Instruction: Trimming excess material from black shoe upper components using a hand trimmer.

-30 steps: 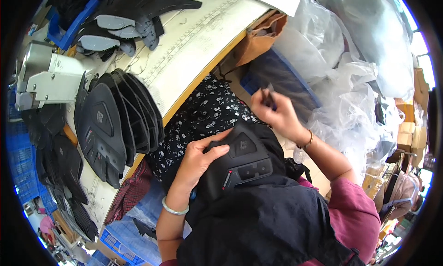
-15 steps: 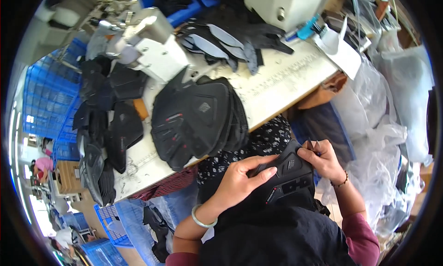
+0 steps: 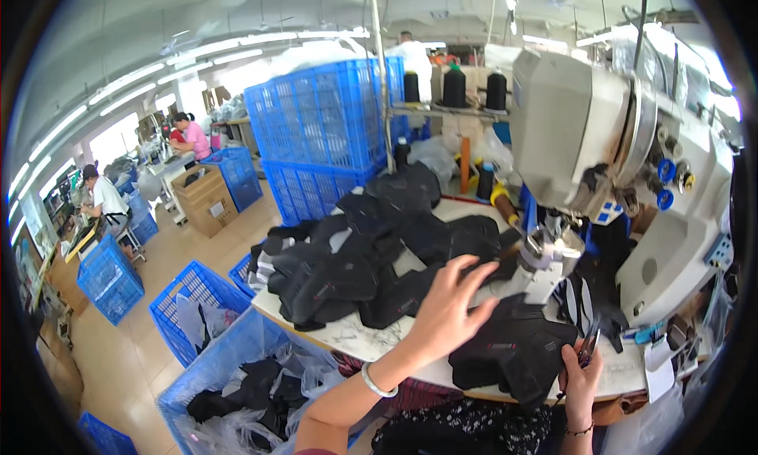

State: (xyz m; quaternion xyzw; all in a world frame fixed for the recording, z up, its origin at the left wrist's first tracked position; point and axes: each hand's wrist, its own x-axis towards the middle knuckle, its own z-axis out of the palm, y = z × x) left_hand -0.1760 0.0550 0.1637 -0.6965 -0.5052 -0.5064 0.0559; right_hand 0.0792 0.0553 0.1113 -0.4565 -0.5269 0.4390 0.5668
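Observation:
My left hand [image 3: 456, 309] is raised over the table with its fingers spread and nothing in them, reaching toward black pieces beside the sewing head [image 3: 545, 253]. My right hand [image 3: 580, 374] is closed round a pair of thread snips [image 3: 587, 347], whose pointed blades stick up. It is at the right edge of a stack of black moulded fabric panels [image 3: 509, 352] with small red marks. Whether its fingers also grip the top panel cannot be made out. More black panels [image 3: 324, 285] lie heaped to the left of my left hand.
A large sewing machine [image 3: 564, 131] stands at the right, with thread cones [image 3: 454, 88] behind. Blue crates [image 3: 316, 115] are stacked beyond the table. A blue bin [image 3: 178, 392] lined with plastic holds black pieces at the near left. Other people [image 3: 106, 198] work farther off.
My view has swung up and left. Both hands held a black panel over my lap; now my left hand is off it and raised, while my right hand with the snips is by the stack.

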